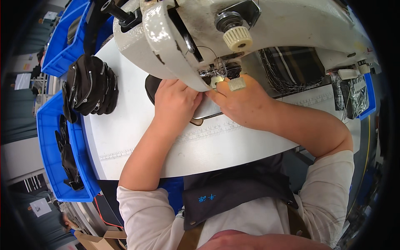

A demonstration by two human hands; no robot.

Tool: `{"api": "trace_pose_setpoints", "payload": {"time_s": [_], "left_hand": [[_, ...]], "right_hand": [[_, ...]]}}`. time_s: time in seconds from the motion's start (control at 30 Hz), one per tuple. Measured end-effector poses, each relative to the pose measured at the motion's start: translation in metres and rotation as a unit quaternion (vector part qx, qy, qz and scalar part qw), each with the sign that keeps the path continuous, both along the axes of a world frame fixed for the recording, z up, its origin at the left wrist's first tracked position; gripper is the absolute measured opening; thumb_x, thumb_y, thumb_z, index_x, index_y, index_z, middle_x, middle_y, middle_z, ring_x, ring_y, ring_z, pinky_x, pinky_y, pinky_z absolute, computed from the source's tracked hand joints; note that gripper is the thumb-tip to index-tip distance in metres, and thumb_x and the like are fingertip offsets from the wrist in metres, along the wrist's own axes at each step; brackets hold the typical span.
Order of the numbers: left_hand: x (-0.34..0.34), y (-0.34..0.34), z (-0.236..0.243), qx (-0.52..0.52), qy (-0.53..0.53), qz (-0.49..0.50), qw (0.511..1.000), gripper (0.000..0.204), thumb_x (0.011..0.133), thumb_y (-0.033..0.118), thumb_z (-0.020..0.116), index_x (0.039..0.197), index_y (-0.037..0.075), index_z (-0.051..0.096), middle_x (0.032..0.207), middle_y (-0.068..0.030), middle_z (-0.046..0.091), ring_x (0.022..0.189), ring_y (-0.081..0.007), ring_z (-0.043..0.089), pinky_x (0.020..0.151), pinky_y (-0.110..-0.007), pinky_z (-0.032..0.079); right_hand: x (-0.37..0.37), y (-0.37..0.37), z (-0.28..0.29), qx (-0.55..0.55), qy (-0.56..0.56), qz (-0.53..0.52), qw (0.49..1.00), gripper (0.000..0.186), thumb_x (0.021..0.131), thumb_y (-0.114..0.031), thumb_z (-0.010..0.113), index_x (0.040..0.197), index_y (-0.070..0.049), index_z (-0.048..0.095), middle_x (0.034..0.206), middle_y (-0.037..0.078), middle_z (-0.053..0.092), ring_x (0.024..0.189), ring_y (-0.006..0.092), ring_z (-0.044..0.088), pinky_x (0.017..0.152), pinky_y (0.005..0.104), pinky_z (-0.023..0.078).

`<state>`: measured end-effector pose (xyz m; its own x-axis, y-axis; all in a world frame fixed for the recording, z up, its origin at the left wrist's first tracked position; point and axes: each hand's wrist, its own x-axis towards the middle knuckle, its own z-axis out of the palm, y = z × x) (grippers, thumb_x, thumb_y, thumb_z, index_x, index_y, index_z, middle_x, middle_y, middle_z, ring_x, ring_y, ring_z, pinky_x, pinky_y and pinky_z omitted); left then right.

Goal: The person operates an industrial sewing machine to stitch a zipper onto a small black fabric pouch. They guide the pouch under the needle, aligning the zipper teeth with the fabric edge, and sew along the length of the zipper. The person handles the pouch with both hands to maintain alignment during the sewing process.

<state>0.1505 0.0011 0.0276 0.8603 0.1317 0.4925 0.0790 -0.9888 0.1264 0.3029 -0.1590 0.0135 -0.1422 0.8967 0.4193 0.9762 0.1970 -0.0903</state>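
Under the head of a white sewing machine [166,46], my two hands meet close to the needle area. My left hand [173,102] is closed, its bent fingers on a dark fabric piece [151,86] that juts out to its left. My right hand [243,102] is closed too, thumb and fingers drawn together beside the presser foot. A cream knob [237,84] covers part of its fingers, so what they pinch cannot be made out. A small brown edge of material [196,122] shows below, between the hands.
A stack of dark zippered pouches [89,85] stands at the table's left. Blue bins [45,143] with dark pieces line that side. Striped fabric pieces [293,66] lie under the machine arm. A printed ruler [212,130] crosses the white table [233,152]. Wrapped packets [357,96] sit at the right.
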Motion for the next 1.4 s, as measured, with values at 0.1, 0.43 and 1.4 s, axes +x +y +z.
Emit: {"api": "trace_pose_setpoints", "payload": {"time_s": [0.1, 0.43, 1.4], "left_hand": [[-0.001, 0.001, 0.0, -0.011, 0.01, -0.005, 1.0, 0.017, 0.079, 0.006, 0.08, 0.095, 0.012, 0.075, 0.094, 0.0002, 0.072, 0.087, -0.023, 0.07, 0.074, -0.038, 0.052], [-0.006, 0.001, 0.006, 0.002, 0.042, -0.023, 0.999, 0.023, 0.079, 0.003, 0.078, 0.1, 0.012, 0.078, 0.097, 0.0001, 0.073, 0.091, -0.0228, 0.07, 0.075, -0.038, 0.055], [-0.011, 0.001, 0.018, -0.133, 0.087, -0.031, 0.987, 0.023, 0.087, 0.002, 0.074, 0.109, 0.006, 0.078, 0.12, -0.0075, 0.075, 0.106, -0.0316, 0.07, 0.09, -0.04, 0.058]], "right_hand": [[0.0, 0.0, -0.001, 0.011, 0.005, 0.004, 1.0, 0.017, 0.08, -0.011, 0.071, 0.096, -0.007, 0.069, 0.077, 0.004, 0.065, 0.078, 0.0227, 0.065, 0.067, 0.0376, 0.05], [0.005, 0.0, 0.001, 0.01, 0.013, -0.019, 1.0, 0.007, 0.08, -0.014, 0.071, 0.085, -0.011, 0.067, 0.07, 0.002, 0.061, 0.075, 0.02, 0.064, 0.065, 0.0353, 0.05], [0.006, 0.003, -0.002, -0.009, -0.004, -0.044, 0.999, 0.006, 0.083, -0.015, 0.071, 0.088, -0.012, 0.072, 0.07, 0.003, 0.064, 0.075, 0.0229, 0.066, 0.065, 0.0384, 0.052]]}}
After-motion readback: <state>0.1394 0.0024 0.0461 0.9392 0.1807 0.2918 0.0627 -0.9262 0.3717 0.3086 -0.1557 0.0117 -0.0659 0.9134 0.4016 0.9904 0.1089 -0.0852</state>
